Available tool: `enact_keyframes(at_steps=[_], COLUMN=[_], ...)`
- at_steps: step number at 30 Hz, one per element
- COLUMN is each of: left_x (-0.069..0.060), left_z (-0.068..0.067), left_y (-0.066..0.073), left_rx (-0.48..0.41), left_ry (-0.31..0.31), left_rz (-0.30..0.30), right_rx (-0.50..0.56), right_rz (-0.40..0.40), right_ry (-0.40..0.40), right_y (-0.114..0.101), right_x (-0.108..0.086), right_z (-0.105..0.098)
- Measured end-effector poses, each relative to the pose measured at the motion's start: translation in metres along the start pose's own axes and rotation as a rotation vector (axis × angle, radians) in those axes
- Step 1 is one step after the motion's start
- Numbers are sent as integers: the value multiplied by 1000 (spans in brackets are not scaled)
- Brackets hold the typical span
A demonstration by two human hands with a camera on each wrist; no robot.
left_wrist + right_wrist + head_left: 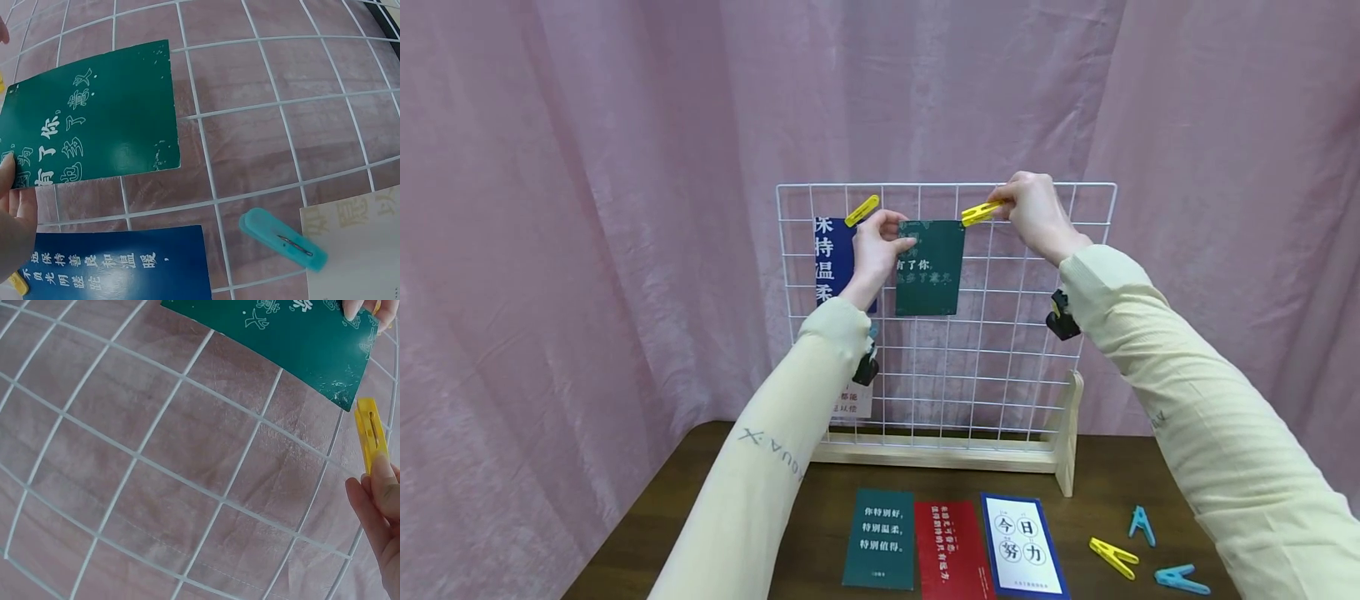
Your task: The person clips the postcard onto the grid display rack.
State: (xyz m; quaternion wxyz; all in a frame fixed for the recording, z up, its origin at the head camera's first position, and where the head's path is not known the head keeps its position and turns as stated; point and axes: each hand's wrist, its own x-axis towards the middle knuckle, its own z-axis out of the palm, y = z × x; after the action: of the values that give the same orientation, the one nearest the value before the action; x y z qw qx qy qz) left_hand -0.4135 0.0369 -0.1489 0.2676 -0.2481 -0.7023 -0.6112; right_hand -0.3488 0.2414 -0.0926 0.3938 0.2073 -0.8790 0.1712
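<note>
My left hand (876, 250) pinches the left edge of a green card (929, 279) against the white wire grid (992, 333). At the card's upper right corner, my right hand (1037, 212) holds a yellow clothespin (981, 213) between thumb and fingers. In the right wrist view the yellow clothespin (372, 434) is beside the corner of the green card (294, 353); whether it touches the card I cannot tell. Partly behind my left hand hangs a dark blue card (835, 258) with another yellow clothespin (862, 211) at its top.
A pale card (356, 244) with a teal clothespin (282, 239) hangs lower on the grid. On the brown table (700, 492) lie a green card (880, 542), a red card (953, 554), a blue-edged white card (1024, 546), a yellow clothespin (1114, 557) and two blue ones (1141, 525).
</note>
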Motion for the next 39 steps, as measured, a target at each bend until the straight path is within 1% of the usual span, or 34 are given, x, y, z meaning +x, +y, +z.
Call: enact_keyframes(at_steps=[2,9,12,16,20,23,25,27,34,39], left_x=[0,-1,-2,-2,-1,-1,-1,-2,-4,-4], left_z=[0,1,2,3,4,5,5,6,8,8], left_y=[0,1,2,1,1,1,1,2,2,1], left_rx=[1,13,17,15,23,25,26,24,20,32], left_ry=[12,22,28,52,76,83,86,89,112,125], left_rz=[7,9,14,27,42,43,43,44,63,67], right_rx=[2,5,-16,-53,-82,-82,-82,-79,-98,-100], right_rz=[4,66,48,12,23,36,30,18,-70,-61], right_ry=[-4,-86,-94,-100,-114,-123,-123,-119,-93,-77], right_y=[-1,-4,-4,-6,-7,-7,-6,-6,-5,-5], right_x=[2,7,10,12,14,14,14,14,14,12], right_z=[-1,-3,-4,-7,-9,-9,-8,-6,3,6])
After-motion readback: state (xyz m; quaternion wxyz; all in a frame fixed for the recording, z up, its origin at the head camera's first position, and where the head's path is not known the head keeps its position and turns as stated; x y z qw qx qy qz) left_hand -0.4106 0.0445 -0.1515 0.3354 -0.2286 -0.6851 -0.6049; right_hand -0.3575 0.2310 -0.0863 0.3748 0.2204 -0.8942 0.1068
